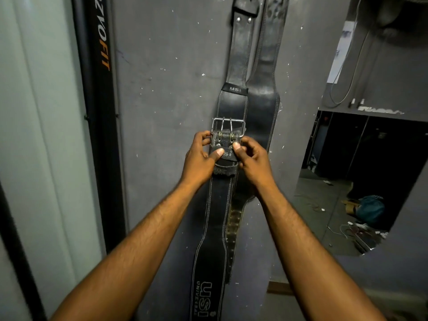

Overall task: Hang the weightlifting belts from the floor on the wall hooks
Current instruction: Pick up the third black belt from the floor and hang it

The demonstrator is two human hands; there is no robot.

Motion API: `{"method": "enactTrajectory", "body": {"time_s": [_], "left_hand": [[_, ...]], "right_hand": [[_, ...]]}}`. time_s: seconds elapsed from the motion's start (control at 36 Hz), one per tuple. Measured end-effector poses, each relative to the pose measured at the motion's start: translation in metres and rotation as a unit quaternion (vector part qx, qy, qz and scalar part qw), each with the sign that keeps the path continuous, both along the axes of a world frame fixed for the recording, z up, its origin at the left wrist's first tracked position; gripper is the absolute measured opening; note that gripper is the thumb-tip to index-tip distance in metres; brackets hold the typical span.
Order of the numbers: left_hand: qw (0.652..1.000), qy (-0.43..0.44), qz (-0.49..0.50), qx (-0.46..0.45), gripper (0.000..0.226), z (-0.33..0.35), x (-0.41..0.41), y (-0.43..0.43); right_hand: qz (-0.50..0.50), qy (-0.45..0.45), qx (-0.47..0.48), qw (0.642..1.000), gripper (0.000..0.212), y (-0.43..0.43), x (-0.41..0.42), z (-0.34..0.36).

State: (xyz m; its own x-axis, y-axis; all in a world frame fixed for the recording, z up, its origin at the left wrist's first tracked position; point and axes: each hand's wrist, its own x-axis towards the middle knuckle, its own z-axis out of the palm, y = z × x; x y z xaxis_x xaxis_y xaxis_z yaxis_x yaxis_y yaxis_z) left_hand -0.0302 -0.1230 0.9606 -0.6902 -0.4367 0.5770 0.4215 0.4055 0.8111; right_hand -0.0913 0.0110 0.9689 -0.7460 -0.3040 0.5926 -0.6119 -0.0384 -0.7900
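Observation:
A black leather weightlifting belt (pixel 213 223) with white stitching and "USI" lettering hangs down in front of the grey wall. I hold it by its top end, just under its steel double-prong buckle (pixel 228 127). My left hand (pixel 203 156) pinches the left side of that end, and my right hand (pixel 251 156) pinches the right side, thumbs on the front. Behind it, two black belts (pixel 240 54) hang flat on the wall from above the frame. The hooks are out of view.
A black upright post (pixel 97 112) with "FIT" lettering stands against the wall on the left, beside a pale panel (pixel 34 135). A wall mirror (pixel 361 158) on the right reflects a room with a blue bag (pixel 370 208) and cables on its floor.

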Motion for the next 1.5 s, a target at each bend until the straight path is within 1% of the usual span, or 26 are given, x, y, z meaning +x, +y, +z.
{"method": "enactTrajectory", "body": {"time_s": [0.14, 0.22, 0.28, 0.31, 0.36, 0.47, 0.58, 0.67, 0.81, 0.92, 1.03, 1.14, 1.22, 1.25, 1.31, 1.39, 1.44, 1.5], "left_hand": [[0.999, 0.020, 0.036, -0.018, 0.066, -0.004, 0.001, -0.001], [0.998, 0.025, 0.056, -0.025, 0.063, -0.003, 0.003, -0.003], [0.996, 0.038, 0.070, -0.028, 0.063, -0.003, 0.003, -0.005], [0.995, 0.050, 0.078, -0.036, 0.063, -0.003, 0.004, -0.007], [0.993, 0.071, 0.083, -0.046, 0.062, -0.002, 0.005, -0.010], [0.994, 0.070, 0.088, -0.004, 0.061, 0.006, 0.004, -0.020], [0.997, 0.054, 0.059, 0.014, 0.065, 0.019, 0.000, -0.033], [0.996, 0.063, 0.059, -0.011, 0.066, 0.031, -0.006, -0.043], [0.989, 0.085, 0.105, -0.065, 0.063, 0.059, -0.029, -0.051], [0.981, 0.111, 0.118, -0.108, 0.061, 0.100, -0.055, -0.063], [0.969, 0.137, 0.139, -0.154, 0.061, 0.154, -0.084, -0.075], [0.953, 0.159, 0.161, -0.200, 0.054, 0.209, -0.121, -0.091], [0.943, 0.155, 0.191, -0.223, 0.050, 0.253, -0.145, -0.103], [0.939, 0.154, 0.202, -0.231, 0.048, 0.269, -0.152, -0.107], [0.933, 0.153, 0.214, -0.247, 0.041, 0.298, -0.165, -0.114], [0.923, 0.148, 0.227, -0.275, 0.038, 0.339, -0.185, -0.125], [0.913, 0.151, 0.240, -0.293, 0.036, 0.364, -0.196, -0.131], [0.909, 0.143, 0.249, -0.302, 0.035, 0.384, -0.204, -0.135]], "right_hand": [[-0.043, 0.003, 0.007, 0.999, 0.028, -0.006, 0.005, -0.002], [-0.061, 0.018, 0.018, 0.998, 0.035, -0.011, 0.005, -0.001], [-0.069, 0.022, 0.017, 0.997, 0.032, -0.016, 0.005, 0.001], [-0.071, 0.023, 0.008, 0.997, 0.031, -0.019, 0.005, 0.002], [-0.078, 0.021, -0.015, 0.997, 0.036, -0.026, 0.005, 0.003], [-0.074, 0.039, -0.036, 0.996, 0.047, -0.041, 0.009, 0.012], [-0.046, 0.050, -0.027, 0.997, 0.058, -0.052, 0.010, 0.024], [-0.054, 0.078, -0.031, 0.995, 0.060, -0.061, 0.006, 0.035], [-0.113, 0.148, -0.021, 0.982, 0.057, -0.074, -0.014, 0.063], [-0.156, 0.194, -0.030, 0.968, 0.056, -0.089, -0.042, 0.100], [-0.194, 0.259, -0.049, 0.945, 0.056, -0.106, -0.080, 0.145], [-0.212, 0.301, -0.077, 0.927, 0.060, -0.122, -0.115, 0.200], [-0.197, 0.333, -0.119, 0.915, 0.068, -0.134, -0.138, 0.243], [-0.194, 0.338, -0.132, 0.911, 0.066, -0.137, -0.144, 0.257], [-0.201, 0.344, -0.148, 0.905, 0.050, -0.145, -0.156, 0.286], [-0.236, 0.361, -0.127, 0.893, 0.031, -0.157, -0.177, 0.327], [-0.251, 0.361, -0.106, 0.892, 0.027, -0.163, -0.192, 0.351], [-0.260, 0.353, -0.091, 0.894, 0.028, -0.165, -0.201, 0.370]]}}
